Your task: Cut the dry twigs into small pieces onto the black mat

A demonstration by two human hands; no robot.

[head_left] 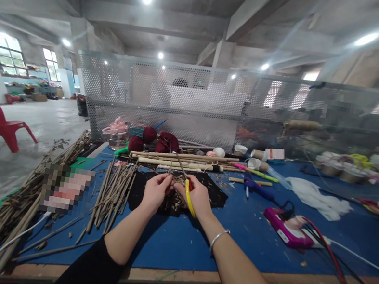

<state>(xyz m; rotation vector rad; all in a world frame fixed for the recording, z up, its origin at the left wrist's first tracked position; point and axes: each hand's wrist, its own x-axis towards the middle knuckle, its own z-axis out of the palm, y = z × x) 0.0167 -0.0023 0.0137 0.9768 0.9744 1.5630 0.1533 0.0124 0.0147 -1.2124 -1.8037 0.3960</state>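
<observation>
Over black cloth (216, 194) on the blue surface (170, 249), our right hand (200, 196) grips yellow-handled scissors (188, 197) by the handle; whether our left hand (156, 191), close beside, pinches anything we cannot tell. The dry sticks (111, 192) lying left look light, stiff and brittle, best taken mid-length.

Scissors (189, 199) are handled in yel. w/ red inside; mat (217, 193) is coloured blk. Tabletop (188, 254) is faced in blue; thin sticks (117, 188) are toned grey-brn. Yarn balls (167, 143) are dyed dk. red, glue gun (259, 188) is coloured dk. blue, power strip (286, 230) is finished in magenta & wht. Mesh panel (112, 82) is patterned w/ small holes in silvery gry.
</observation>
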